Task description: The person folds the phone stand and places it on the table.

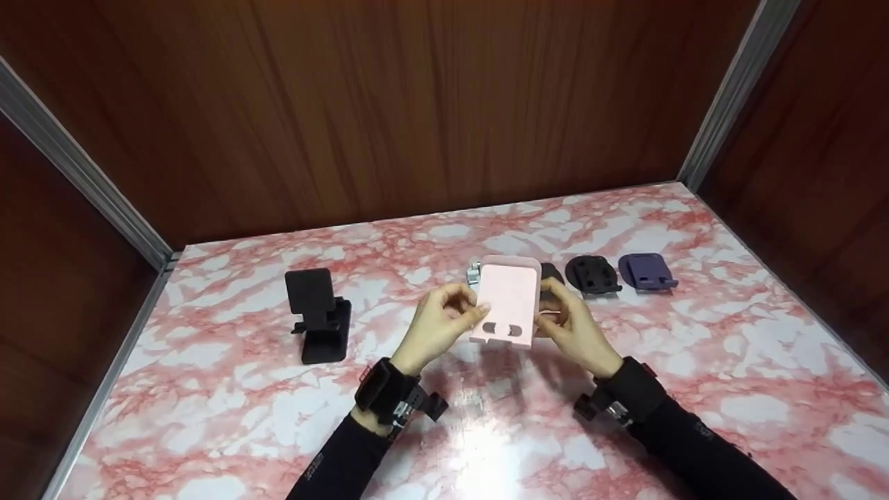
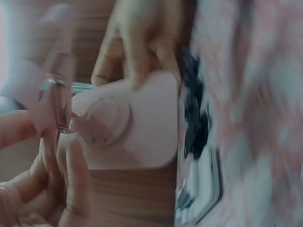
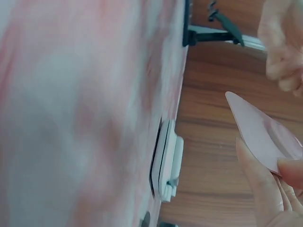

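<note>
A pink phone stand (image 1: 509,295) is held up above the table between both hands. My left hand (image 1: 439,321) grips its left edge, with the thumb on the front of the plate. On the opposite edge, my right hand (image 1: 575,332) pinches it between thumb and fingers. The left wrist view shows the stand's flat rounded plate (image 2: 154,127) with a round disc on it. A hinged pink arm (image 2: 59,71) is beside the left hand's fingers (image 2: 78,184). From the right wrist, the plate (image 3: 258,132) appears tilted in the right hand's grasp.
An upright black phone stand (image 1: 319,312) is at the left of the marbled table (image 1: 278,410). Folded black (image 1: 592,274) and purple (image 1: 647,271) stands lie at the back right. A white folded stand (image 3: 165,161) lies behind the pink one. Brown wood-grain walls (image 1: 417,104) enclose the table.
</note>
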The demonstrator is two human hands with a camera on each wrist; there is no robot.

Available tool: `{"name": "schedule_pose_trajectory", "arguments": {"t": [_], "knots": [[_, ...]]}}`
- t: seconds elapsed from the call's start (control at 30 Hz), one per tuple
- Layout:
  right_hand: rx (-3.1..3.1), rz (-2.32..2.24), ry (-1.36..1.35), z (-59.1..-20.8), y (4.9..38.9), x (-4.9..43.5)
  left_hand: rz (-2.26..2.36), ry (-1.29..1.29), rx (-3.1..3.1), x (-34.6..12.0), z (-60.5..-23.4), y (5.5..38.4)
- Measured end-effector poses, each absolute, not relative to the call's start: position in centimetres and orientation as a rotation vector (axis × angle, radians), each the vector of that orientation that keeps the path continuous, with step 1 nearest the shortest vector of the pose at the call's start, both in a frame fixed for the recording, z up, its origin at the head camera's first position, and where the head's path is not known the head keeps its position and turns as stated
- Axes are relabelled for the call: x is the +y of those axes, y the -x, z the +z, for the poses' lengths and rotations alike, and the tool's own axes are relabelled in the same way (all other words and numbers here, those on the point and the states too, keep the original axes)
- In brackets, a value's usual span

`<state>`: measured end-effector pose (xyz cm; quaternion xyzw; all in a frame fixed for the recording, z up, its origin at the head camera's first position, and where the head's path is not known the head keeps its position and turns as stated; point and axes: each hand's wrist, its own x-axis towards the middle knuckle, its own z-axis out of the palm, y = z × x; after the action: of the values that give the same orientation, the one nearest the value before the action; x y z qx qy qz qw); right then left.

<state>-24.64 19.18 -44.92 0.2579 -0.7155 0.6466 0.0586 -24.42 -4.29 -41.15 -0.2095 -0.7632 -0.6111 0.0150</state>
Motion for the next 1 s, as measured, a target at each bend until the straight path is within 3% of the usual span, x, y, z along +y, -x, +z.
{"name": "schedule_pose_trajectory", "arguments": {"t": [0.13,0.37,0.6,1.0], "knots": [[-2.149,2.155,-0.769,-44.8,24.5,19.2,-1.789,0.692,-2.467,-4.4,-41.0,24.4],[-2.155,2.316,-0.705,-44.5,24.2,19.1,-2.354,0.7,-2.488,-4.7,-40.9,24.2],[-2.251,2.359,-0.617,-43.9,23.9,19.0,-2.513,0.591,-2.39,-4.7,-41.4,24.7],[-2.298,2.549,-0.554,-42.2,22.7,19.0,-2.416,0.53,-2.394,-4.3,-41.8,24.8]]}}
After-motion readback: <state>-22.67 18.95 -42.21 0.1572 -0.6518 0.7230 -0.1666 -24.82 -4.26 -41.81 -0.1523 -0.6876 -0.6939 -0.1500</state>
